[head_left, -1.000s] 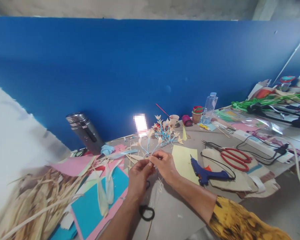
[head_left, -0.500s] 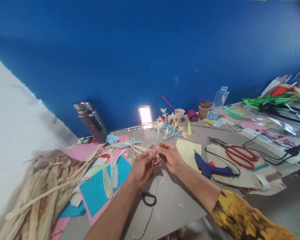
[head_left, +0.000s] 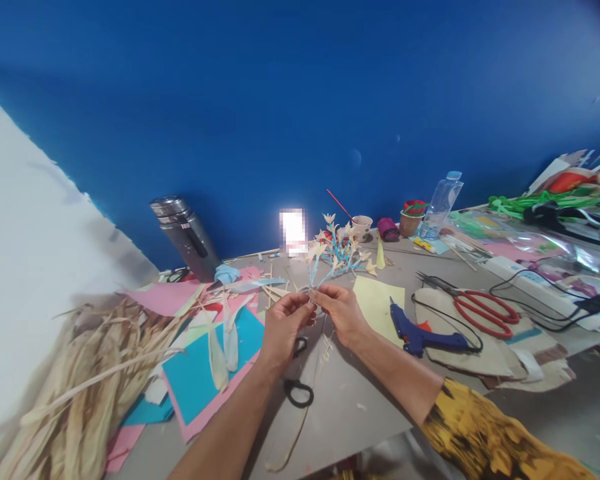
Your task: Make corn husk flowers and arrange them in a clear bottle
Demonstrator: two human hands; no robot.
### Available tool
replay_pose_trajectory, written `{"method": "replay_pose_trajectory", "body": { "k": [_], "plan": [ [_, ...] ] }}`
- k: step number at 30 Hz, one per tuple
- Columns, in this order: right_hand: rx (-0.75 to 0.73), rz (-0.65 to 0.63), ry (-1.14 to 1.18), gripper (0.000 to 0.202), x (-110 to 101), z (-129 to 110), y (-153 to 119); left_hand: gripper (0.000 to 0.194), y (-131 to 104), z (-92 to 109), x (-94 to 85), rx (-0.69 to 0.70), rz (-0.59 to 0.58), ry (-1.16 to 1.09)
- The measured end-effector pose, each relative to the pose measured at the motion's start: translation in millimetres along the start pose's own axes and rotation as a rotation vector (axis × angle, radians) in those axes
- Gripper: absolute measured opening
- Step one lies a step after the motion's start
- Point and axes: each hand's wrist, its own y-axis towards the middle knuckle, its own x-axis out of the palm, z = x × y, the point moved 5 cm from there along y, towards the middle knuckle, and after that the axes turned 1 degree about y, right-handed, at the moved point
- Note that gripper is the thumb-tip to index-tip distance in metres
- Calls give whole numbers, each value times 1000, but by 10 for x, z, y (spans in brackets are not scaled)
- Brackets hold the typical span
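Observation:
Both my hands meet in the middle above the table, fingertips pinched together. My left hand [head_left: 286,328] and my right hand [head_left: 344,313] are both closed on the light-blue stem of a craft flower sprig [head_left: 315,259] with a pale cream bloom. Fingers cover the stem's lower part. Just behind spreads a cluster of cream flowers [head_left: 347,248] on blue stems; whether it joins the held stem I cannot tell. Below my left hand lie black-handled scissors [head_left: 299,393], their blades not clearly visible. Pale fibre scraps [head_left: 326,348] lie under my hands.
To the left are dried husks [head_left: 75,380], blue paper [head_left: 195,373] and a steel flask [head_left: 187,240]. On the right lie a blue glue gun [head_left: 423,335], red-handled scissors [head_left: 487,312], yellow paper [head_left: 377,303] and a power strip [head_left: 540,287]. Behind stand a paper cup [head_left: 363,229] and a plastic bottle [head_left: 441,207].
My left hand has shifted up the stem, and its fingers now cover the lower stem end that showed before. The scissors' second handle loop has come into sight. The view has shifted slightly.

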Motion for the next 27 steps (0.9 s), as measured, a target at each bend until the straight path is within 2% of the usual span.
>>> {"method": "replay_pose_trajectory", "body": {
  "k": [7,10,13,17,21,24,27],
  "plan": [
    [25,142,-54,28,-87,122,53,26,-142,94,69,599,88,836],
    [19,156,-72,28,-86,128,51,15,-199,111,113,766,113,1012],
    [-9,171,-95,27,-74,97,30,15,-224,134,114,838,165,1084],
    [-45,170,-109,28,-62,68,10,17,-228,127,90,820,175,1088],
    [-60,143,-95,32,-66,81,17,19,-218,130,60,709,167,950],
    [-67,115,-64,33,-71,107,37,15,-153,128,24,485,161,703],
    [-67,78,-13,33,-67,124,48,10,-46,30,-43,92,151,323]
  ]
}}
